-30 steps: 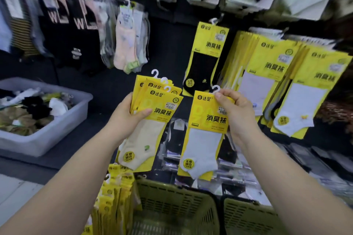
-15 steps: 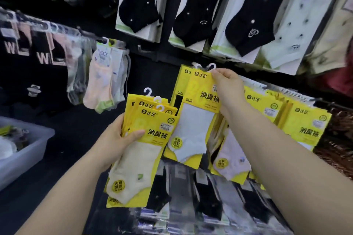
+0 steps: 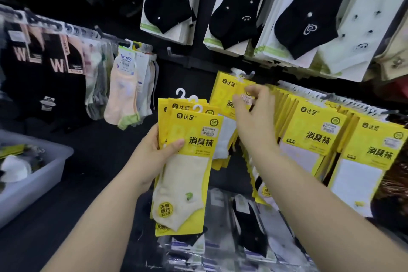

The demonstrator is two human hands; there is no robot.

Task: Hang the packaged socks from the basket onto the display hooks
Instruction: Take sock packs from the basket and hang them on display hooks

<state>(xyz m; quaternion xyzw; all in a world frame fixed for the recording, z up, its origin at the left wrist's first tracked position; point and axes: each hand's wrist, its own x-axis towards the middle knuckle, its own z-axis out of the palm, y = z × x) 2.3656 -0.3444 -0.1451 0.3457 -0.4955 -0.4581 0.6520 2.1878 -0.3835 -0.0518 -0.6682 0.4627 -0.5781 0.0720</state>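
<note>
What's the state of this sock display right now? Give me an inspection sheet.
Surface: dark display wall, hooks mostly loaded.
Job's things: yellow sock packs fanned in left hand; one pack at a wall hook.
Clutter: grey bin of loose socks, left.
Grips: left hand grips the packs; right hand at that pack's top, grip blurred.
Cables: nothing seen.
Surroundings: black socks above, full yellow rows right.

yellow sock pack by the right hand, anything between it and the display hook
Nothing visible. The yellow sock pack has its white hanger at the display hook, with the right hand at its top; blur hides whether it is fully on.
</note>
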